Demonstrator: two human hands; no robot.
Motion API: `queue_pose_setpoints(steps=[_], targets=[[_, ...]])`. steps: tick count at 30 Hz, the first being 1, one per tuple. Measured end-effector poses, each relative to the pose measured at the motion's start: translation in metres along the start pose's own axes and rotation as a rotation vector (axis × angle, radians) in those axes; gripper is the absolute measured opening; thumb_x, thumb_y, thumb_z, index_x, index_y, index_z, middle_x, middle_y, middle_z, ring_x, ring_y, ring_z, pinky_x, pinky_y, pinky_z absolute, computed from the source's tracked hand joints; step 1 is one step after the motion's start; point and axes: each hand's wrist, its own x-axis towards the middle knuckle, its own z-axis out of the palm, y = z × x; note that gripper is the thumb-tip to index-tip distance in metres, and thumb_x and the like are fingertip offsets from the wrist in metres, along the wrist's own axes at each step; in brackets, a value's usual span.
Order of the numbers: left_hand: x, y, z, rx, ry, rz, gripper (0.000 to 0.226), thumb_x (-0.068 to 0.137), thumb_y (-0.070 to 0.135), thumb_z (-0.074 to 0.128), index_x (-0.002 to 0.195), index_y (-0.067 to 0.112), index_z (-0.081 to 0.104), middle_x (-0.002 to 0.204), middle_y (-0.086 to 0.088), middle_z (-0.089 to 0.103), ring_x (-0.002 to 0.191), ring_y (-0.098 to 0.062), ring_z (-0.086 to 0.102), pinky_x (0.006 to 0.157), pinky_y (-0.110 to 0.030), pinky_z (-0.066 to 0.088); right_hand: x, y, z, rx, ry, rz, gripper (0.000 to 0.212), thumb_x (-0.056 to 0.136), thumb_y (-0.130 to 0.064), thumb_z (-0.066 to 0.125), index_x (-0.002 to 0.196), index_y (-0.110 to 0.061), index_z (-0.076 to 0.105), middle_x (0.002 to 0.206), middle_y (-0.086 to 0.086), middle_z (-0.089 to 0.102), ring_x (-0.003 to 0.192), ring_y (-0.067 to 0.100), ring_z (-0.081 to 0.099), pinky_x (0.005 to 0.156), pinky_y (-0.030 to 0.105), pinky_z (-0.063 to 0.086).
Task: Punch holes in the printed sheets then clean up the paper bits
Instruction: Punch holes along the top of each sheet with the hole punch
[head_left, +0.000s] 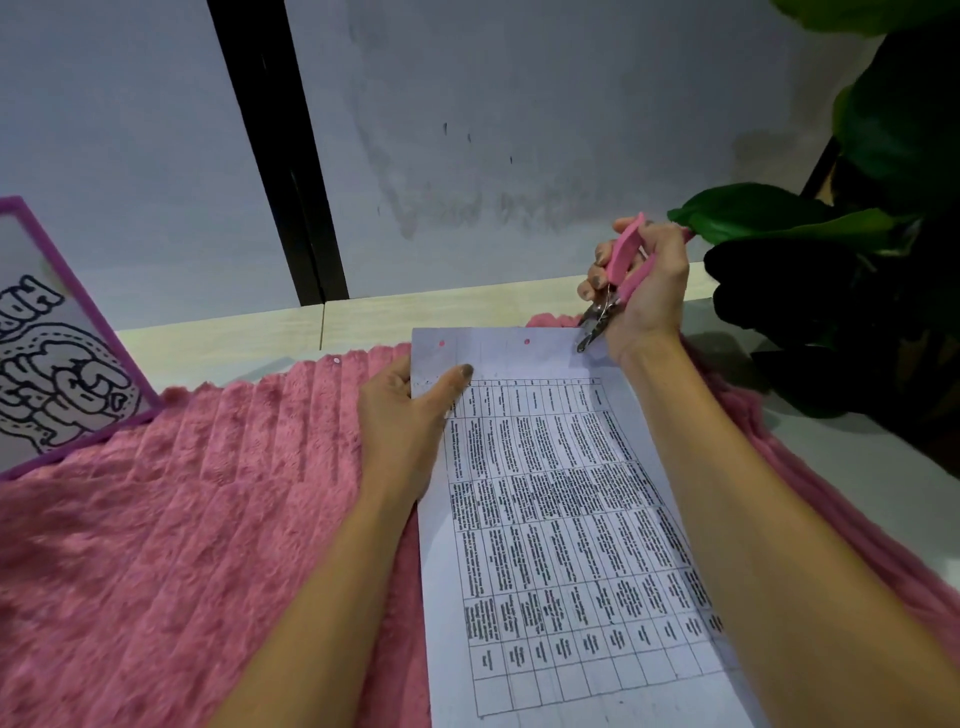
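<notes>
On the pink rug the printed sheets are pinched at their top left edge by the left hand; a pink hole punch is gripped in the right hand at their top right corner

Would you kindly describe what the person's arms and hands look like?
Both forearms are bare, with no sleeves, watch or bracelets in view. The left hand and right hand wear no gloves or visible rings; the fingernails carry dark greyish polish.
</notes>
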Motion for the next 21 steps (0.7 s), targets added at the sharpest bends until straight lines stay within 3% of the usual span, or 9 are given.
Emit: queue_pose_setpoints(steps=[5, 10, 21], targets=[[-0.0004, 0.0011, 0.0006, -0.059, -0.012, 0.011, 0.024, 0.082, -0.005, 0.069, 0.096, 0.015, 0.072, 0.097, -0.005, 0.076, 0.090, -0.024, 0.073, 0.075, -0.035, 0.058, 0.0070, -0.0061, -0.0092, 0.037, 0.101, -0.038, 0.017, 0.097, -0.019, 0.043, 0.087, -0.009, 0.051, 0.063, 0.005, 0.047, 0.044, 0.013, 0.037, 0.043, 0.022, 0.028], [-0.0015, 0.0029, 0.0008, -0.072, -0.029, 0.016, 0.024, 0.083, -0.005, 0.068, 0.098, 0.014, 0.071, 0.099, -0.007, 0.075, 0.092, -0.026, 0.073, 0.078, -0.038, 0.058, 0.0057, -0.0054, -0.0075, 0.023, 0.126, -0.044, 0.017, 0.097, -0.019, 0.044, 0.086, -0.009, 0.051, 0.061, 0.005, 0.047, 0.043, 0.014, 0.037, 0.043, 0.021, 0.027], [-0.0011, 0.0026, 0.0015, -0.103, -0.044, 0.033, 0.027, 0.083, -0.007, 0.067, 0.099, 0.015, 0.070, 0.101, -0.005, 0.075, 0.094, -0.024, 0.072, 0.076, -0.031, 0.058, 0.0075, -0.0041, -0.0076, 0.021, 0.188, -0.078, 0.017, 0.095, -0.014, 0.044, 0.079, -0.011, 0.050, 0.057, 0.004, 0.046, 0.040, 0.014, 0.035, 0.042, 0.020, 0.026]])
